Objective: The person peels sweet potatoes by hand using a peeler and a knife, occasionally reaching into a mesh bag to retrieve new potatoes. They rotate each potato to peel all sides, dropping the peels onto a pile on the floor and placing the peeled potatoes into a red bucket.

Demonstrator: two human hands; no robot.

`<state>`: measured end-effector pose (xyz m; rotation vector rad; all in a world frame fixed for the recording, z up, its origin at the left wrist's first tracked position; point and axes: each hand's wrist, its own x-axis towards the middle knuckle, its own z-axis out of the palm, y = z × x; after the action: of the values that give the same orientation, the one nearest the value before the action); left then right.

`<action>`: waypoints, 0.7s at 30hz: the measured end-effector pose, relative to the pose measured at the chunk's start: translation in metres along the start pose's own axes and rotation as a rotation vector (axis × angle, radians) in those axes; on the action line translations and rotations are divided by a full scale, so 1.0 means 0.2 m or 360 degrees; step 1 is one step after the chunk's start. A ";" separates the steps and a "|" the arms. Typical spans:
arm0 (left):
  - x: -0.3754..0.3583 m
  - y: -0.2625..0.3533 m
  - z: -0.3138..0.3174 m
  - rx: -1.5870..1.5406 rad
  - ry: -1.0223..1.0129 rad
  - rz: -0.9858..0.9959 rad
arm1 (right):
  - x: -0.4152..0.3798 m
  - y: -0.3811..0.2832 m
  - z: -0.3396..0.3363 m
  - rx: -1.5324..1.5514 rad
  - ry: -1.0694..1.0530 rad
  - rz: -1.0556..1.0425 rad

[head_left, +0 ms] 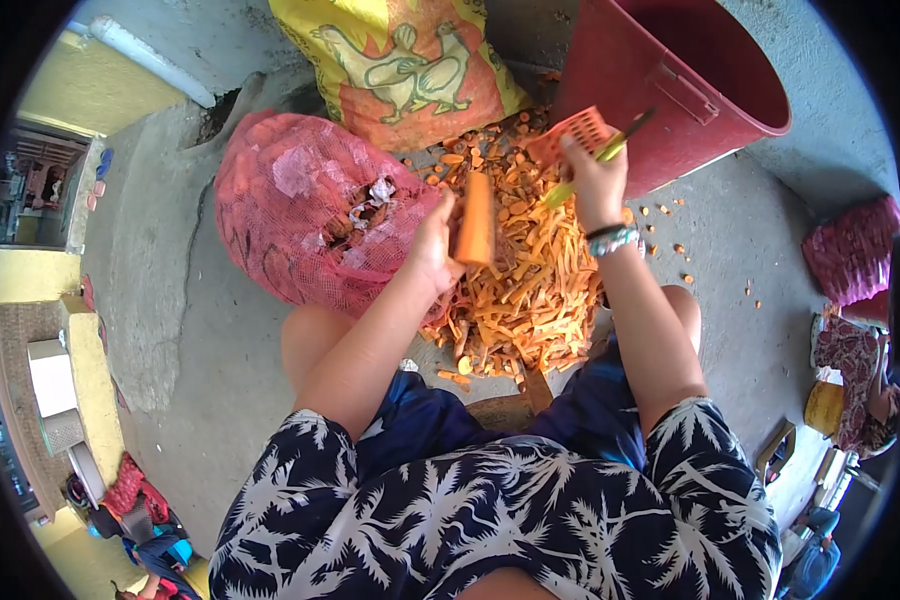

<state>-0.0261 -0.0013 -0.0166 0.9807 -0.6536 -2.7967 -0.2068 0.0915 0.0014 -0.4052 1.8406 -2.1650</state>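
Observation:
A peeled orange carrot stands nearly upright in my left hand, whose fingers are wrapped round it. My right hand, with bracelets at the wrist, is closed on a yellow-green peeler. Its dark tip points up and right. Just beyond that hand is an orange perforated basket piece; whether the fingers touch it is unclear. Below and between my hands lies a heap of orange peelings on the floor. To the left of my left hand sits a pink mesh sack, torn open, with carrots inside.
A tall red bin stands at the upper right. Behind the heap is a yellow and orange sack with printed birds. A purple mesh sack lies at the far right. People are partly visible at the lower left and right edges.

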 end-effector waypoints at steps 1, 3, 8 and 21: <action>0.03 0.01 -0.02 -0.0082 0.0135 0.0146 | -0.10 -0.05 0.04 -0.0089 -0.0117 0.0017; 0.12 0.00 -0.11 -0.0127 -0.0024 0.0183 | -0.27 -0.11 0.08 -0.0135 -0.0255 -0.0002; 0.14 -0.04 -0.10 -0.0063 0.0173 0.0269 | -0.42 -0.08 0.07 -0.0247 -0.0344 -0.0216; -0.03 -0.03 -0.03 0.0724 -0.0216 -0.0198 | 0.14 0.12 -0.08 -0.0247 0.0189 -0.0153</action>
<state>-0.0176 0.0038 -0.0204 0.9234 -1.3342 -2.9034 -0.2384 0.0916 -0.0234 -0.4132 2.1039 -2.1572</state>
